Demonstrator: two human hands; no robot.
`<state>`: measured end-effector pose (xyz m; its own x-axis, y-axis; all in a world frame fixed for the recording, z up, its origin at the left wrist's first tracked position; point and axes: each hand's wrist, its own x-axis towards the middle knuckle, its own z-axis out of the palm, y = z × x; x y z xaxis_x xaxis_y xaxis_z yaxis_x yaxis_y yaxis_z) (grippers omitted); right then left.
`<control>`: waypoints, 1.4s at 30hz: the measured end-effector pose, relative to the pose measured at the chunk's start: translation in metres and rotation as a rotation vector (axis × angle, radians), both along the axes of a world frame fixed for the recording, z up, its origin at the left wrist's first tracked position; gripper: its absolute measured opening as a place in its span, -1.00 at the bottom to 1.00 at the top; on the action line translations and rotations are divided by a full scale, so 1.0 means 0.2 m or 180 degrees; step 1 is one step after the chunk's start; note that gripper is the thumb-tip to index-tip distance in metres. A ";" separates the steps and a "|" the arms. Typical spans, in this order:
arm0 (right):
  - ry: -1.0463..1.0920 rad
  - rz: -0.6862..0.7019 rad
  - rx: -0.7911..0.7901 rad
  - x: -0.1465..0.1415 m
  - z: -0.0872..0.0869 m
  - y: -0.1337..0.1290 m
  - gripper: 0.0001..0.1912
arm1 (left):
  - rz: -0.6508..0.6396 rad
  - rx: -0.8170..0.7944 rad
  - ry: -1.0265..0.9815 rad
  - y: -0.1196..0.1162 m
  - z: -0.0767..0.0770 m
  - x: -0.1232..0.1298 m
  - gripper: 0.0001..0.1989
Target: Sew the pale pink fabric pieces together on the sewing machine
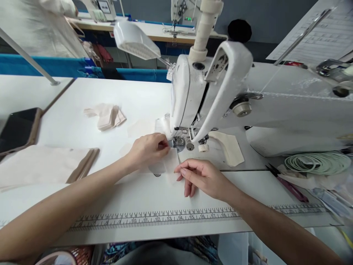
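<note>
A thin, sheer white piece of fabric [168, 170] lies under the presser foot [179, 141] of a white sewing machine [190, 95]. Just left of the foot, my left hand [149, 150] is closed, its fingertips curled down at the fabric; their exact grip is partly hidden. My right hand [202, 177] pinches the fabric's right edge between thumb and forefinger, in front of the needle area, with the other fingers bent loosely below. To the right of the foot a curved cream fabric piece [230, 149] rests on the machine bed.
Small folded beige pieces [109, 117] and a larger beige stack [49, 163] lie leftward, beside a phone [20, 129]. Dark-handled scissors [289, 186] and a pale green cord coil [317, 162] sit at right. A ruler tape [157, 219] runs along the front edge. Another person [35, 29] stands behind.
</note>
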<state>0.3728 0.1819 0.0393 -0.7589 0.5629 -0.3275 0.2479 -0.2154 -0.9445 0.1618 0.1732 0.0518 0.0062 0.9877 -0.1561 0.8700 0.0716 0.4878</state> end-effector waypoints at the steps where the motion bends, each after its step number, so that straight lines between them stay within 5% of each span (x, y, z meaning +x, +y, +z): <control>1: -0.0012 0.0000 0.0007 0.00 0.00 0.00 -0.65 | -0.0006 0.0010 0.0002 0.00 0.00 0.00 -0.85; 13: -0.0201 0.0114 0.0372 0.01 0.02 0.00 -0.74 | -0.0072 0.0070 0.0094 0.00 0.00 0.00 -0.88; 15: -0.0288 0.0035 0.1084 0.02 0.02 0.00 -0.75 | -0.0092 0.0078 0.0100 0.00 0.00 0.00 -0.88; 19: -0.0469 -0.0158 0.3281 0.03 -0.02 0.01 -0.73 | -0.0078 0.0069 0.0061 0.00 0.00 0.00 -0.87; 23: -0.0877 0.0062 0.4243 0.02 -0.07 0.00 -0.64 | -0.0056 0.0055 0.0005 0.00 0.00 0.00 -0.88; 42: -0.2018 0.0575 0.4611 -0.02 -0.03 -0.05 -0.57 | -0.0111 0.0141 0.0121 0.00 -0.01 0.01 -0.89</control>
